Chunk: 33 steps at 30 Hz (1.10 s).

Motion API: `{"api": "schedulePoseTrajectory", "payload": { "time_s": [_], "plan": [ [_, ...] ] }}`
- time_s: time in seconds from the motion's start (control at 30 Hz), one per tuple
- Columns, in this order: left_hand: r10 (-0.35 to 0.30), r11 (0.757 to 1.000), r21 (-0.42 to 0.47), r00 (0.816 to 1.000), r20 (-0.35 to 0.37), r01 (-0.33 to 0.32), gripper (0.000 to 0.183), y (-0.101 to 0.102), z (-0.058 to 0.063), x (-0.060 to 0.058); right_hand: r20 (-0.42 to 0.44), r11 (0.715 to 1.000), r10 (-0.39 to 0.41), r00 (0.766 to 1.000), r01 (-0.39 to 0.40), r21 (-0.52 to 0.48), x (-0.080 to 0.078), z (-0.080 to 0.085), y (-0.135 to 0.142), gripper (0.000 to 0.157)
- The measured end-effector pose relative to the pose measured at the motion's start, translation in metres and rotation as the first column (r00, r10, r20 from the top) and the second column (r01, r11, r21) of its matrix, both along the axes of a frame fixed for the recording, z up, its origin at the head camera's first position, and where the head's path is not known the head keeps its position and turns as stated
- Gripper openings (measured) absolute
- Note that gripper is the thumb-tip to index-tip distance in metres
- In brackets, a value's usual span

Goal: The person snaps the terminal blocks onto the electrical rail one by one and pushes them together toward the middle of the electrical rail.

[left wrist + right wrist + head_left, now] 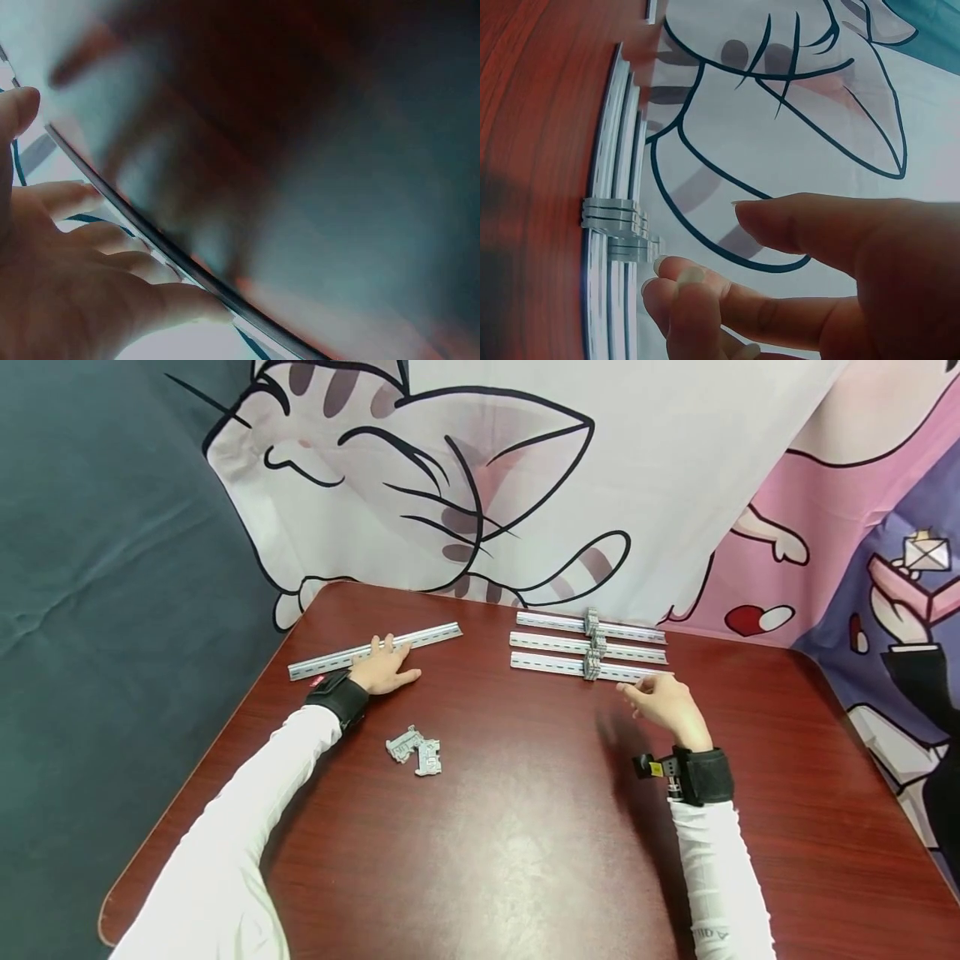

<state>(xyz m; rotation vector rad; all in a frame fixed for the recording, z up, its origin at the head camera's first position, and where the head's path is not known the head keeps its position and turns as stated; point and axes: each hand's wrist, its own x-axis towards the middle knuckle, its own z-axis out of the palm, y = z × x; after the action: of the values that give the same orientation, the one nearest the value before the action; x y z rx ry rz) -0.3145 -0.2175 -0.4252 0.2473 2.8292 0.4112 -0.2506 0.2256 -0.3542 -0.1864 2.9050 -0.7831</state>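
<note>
My left hand lies over a slotted metal DIN rail at the table's back left. Its fingers are spread, and in the left wrist view the fingertips meet the long edge of the rail. My right hand hovers by the right end of the nearest of three DIN rails at the back right. Thumb and fingers are loosely bent with a gap between them, holding nothing. Each of those rails carries a small cluster of grey terminal blocks near its middle, also seen in the right wrist view.
Two loose grey terminal blocks lie flat on the brown table, left of its middle. Behind the table's back edge hangs a cloth printed with a cartoon cat. A dark green curtain is on the left.
</note>
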Motion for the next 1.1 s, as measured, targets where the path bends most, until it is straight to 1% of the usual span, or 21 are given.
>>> {"api": "schedulePoseTrajectory", "payload": {
  "time_s": [0.27,0.4,0.67,0.9,1.1],
  "plan": [
    [-0.074,0.997,0.016,0.997,0.000,0.074,0.071,0.002,-0.002,0.010,0.028,1.000,-0.009,1.000,0.010,-0.015,0.003,0.000,-0.003,0.043],
    [-0.119,0.993,0.020,0.993,0.006,0.118,0.071,0.005,0.002,0.016,0.034,1.000,-0.004,0.999,0.005,-0.016,0.003,0.002,-0.005,0.045],
    [-0.197,0.980,0.022,0.979,0.058,0.196,0.071,0.020,0.009,0.027,0.048,0.999,0.005,0.999,-0.004,-0.031,0.003,0.001,-0.007,0.046],
    [-0.220,0.976,0.024,0.972,0.085,0.219,0.074,0.030,0.012,0.035,0.043,0.999,0.016,0.999,-0.014,-0.034,0.002,-0.004,-0.006,0.047],
    [-0.256,0.966,0.050,0.960,0.116,0.252,0.079,0.037,0.014,0.038,0.045,0.999,0.012,0.999,-0.011,-0.032,-0.002,-0.004,-0.005,0.046]
  ]
}}
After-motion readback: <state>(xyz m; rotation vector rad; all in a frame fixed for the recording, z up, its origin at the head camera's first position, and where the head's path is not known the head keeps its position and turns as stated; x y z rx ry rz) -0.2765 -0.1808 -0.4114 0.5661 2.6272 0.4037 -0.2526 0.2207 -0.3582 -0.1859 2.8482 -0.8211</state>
